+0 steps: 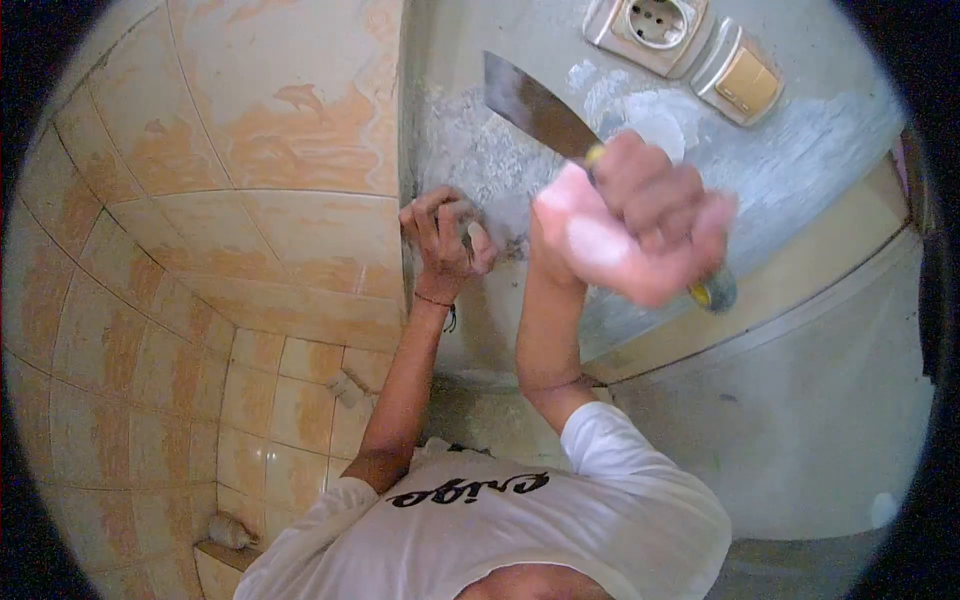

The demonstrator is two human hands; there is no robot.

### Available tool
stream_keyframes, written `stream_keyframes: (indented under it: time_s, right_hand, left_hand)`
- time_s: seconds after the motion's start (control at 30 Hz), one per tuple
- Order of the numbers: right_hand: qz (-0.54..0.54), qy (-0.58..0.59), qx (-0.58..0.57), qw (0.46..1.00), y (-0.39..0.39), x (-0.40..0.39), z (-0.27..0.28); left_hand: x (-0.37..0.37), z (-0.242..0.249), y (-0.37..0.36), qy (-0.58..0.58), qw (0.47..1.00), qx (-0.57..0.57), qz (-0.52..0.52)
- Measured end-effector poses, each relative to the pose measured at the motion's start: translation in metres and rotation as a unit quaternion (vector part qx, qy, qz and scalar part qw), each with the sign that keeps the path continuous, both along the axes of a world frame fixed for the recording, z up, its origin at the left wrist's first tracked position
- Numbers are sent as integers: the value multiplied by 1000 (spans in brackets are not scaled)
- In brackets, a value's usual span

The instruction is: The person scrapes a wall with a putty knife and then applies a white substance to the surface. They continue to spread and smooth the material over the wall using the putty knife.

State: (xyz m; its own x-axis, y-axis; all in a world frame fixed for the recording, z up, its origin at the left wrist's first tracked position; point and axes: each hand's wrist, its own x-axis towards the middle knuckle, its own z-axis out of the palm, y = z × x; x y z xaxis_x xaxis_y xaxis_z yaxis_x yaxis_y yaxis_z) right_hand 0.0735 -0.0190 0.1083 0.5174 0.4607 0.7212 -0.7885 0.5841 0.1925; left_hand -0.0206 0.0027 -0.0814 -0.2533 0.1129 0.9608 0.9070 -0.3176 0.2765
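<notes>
My right hand is closed around the handle of a putty knife, raised in front of the wall and slightly blurred. The metal blade points up and to the left, and the dark, yellow-banded handle end sticks out below my fist. Lower and to the left, my left hand is at the rough, patchy grey wall, beside the edge of the tiles. Its fingers are curled in, and I cannot make out what lies between them. A thin dark cord circles that wrist.
A wall socket and a switch sit above and right of the knife. Orange-and-cream tiles cover the left wall. A pale ledge runs along the lower right. A small pale object rests at the lower left.
</notes>
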Motion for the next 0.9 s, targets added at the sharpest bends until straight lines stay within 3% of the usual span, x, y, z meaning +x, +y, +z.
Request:
stream_keyframes:
  time_s: [0.1, 0.4, 0.43, 0.47, 0.73, 0.8, 0.9]
  right_hand:
    - [-41, -65, 14, 997, 7, -23, -10]
    - [-29, -112, 62, 991, -6, -24, -5]
    - [2, -153, 138, 979, 2, -17, -8]
    - [1, -149, 141, 979, 2, -18, -6]
    - [-31, -105, 12, 994, -6, -33, -5]
    - [-50, -52, -46, 996, -6, -26, -8]
    - [-18, 13, -47, 999, -19, -2, -2]
  left_hand:
    - [-1, 2, 2, -7, 1000, 6, 7]
    - [-1, 0, 1, -8, 1000, 18, 1]
    - [-1, 3, 1, -15, 1000, 24, -5]
    - [-2, 4, 3, -12, 1000, 27, -5]
    - [-1, 5, 1, -7, 999, 41, 13]
    - [-1, 2, 4, -7, 999, 38, 10]
    - [-3, 0, 2, -6, 1000, 28, 9]
